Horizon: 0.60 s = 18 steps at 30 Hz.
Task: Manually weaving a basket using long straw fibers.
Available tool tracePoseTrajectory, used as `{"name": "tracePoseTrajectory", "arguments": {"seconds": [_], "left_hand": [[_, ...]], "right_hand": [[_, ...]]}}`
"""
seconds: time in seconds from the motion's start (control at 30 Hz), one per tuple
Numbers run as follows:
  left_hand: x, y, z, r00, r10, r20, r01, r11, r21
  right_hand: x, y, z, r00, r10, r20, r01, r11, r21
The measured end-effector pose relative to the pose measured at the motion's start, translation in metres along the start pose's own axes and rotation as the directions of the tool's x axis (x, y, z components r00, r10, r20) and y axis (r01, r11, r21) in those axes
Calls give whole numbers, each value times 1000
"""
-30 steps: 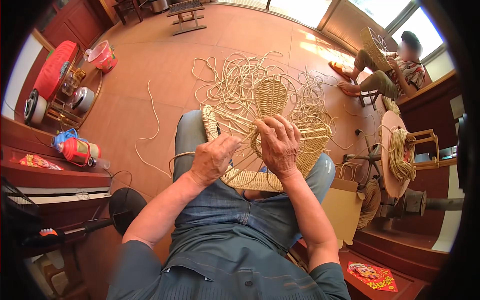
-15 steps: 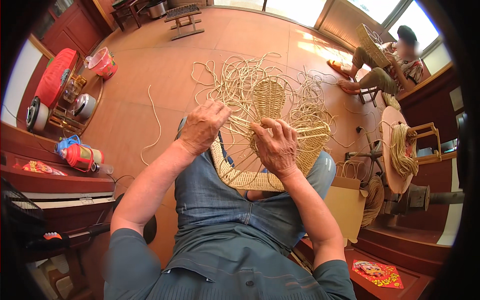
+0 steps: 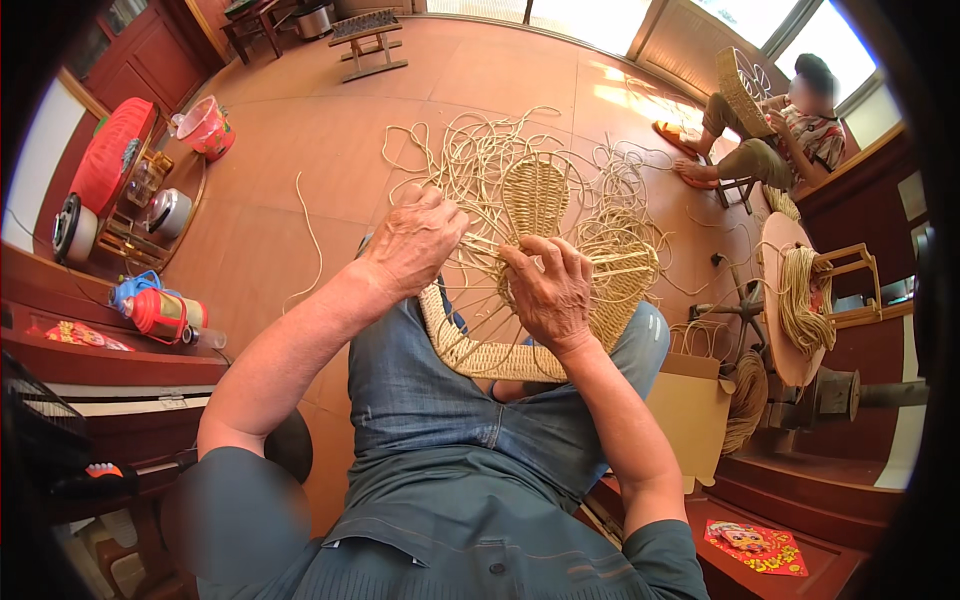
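Observation:
A straw-coloured woven basket piece [image 3: 520,363] rests across my lap, with a thick braided rim and cords stretched over its open middle. One tightly woven petal shape [image 3: 536,195] stands out on its far side. My left hand [image 3: 415,243] is closed at the left of the piece, pinching straw cords [image 3: 482,243] that run toward the centre. Over the middle, my right hand [image 3: 553,290] pinches the cords where they come together. Its palm side and part of the weave beneath are hidden.
Loose cords [image 3: 470,145] lie tangled on the tiled floor beyond the piece. A cardboard box [image 3: 690,415] stands by my right knee, near a round board [image 3: 790,300] with hanging cord bundles. At far right a seated person holds another woven basket [image 3: 742,95].
My left hand has shifted slightly and its elbow has swung outward to the left. My right hand stays almost in place. The other person's basket has turned, showing its open pattern.

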<state>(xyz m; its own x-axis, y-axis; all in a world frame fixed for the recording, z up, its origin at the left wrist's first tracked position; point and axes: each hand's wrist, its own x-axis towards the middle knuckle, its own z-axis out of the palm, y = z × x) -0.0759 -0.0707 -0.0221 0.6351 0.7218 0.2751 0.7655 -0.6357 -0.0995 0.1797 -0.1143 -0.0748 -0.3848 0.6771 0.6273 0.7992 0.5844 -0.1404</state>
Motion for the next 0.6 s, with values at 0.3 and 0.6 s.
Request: {"name": "tracePoseTrajectory", "arguments": {"seconds": [0.3,0.6], "left_hand": [[-35,26,8,917,182,-355,-179,983,42],[-78,92,21,983,-116,-145,31,872,-489]], "right_hand": [[1,1,-1,1000,-1,10,1,1000,3],[5,-1,-2,1000,28,-11,-27,996,85]]}}
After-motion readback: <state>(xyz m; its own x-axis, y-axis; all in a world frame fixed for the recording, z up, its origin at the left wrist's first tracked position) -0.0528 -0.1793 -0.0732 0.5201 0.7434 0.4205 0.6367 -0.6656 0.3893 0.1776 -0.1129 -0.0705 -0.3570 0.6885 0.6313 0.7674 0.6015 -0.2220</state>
